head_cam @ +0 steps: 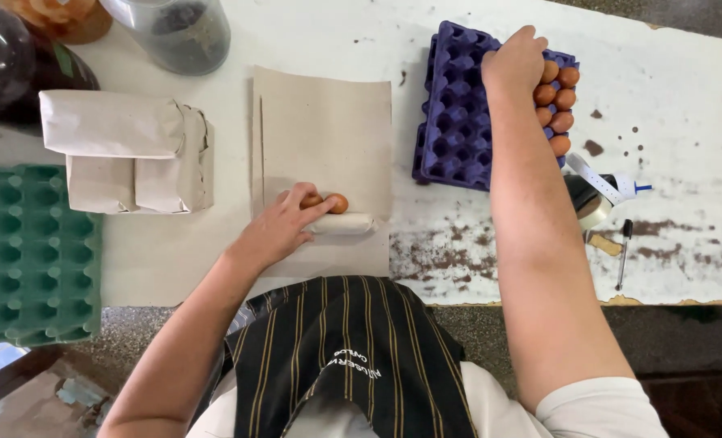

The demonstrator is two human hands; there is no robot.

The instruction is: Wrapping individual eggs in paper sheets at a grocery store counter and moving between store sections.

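My left hand [282, 225] rests on a sheet of brown paper [322, 130] and holds brown eggs [335, 203] against its rolled lower edge [343, 225]. My right hand [513, 63] reaches far over a purple egg tray [456, 113] and closes around an egg at the tray's top right. A column of several brown eggs [561, 109] fills the tray's right side; the other cups are bare.
Folded brown paper packets [126, 150] lie left of the sheet. A green egg tray [28, 251] sits at the left edge. Jars [174, 28] stand at the back left. A tape roll [592, 199] and a pen [623, 251] lie at the right on the worn white table [685, 105].
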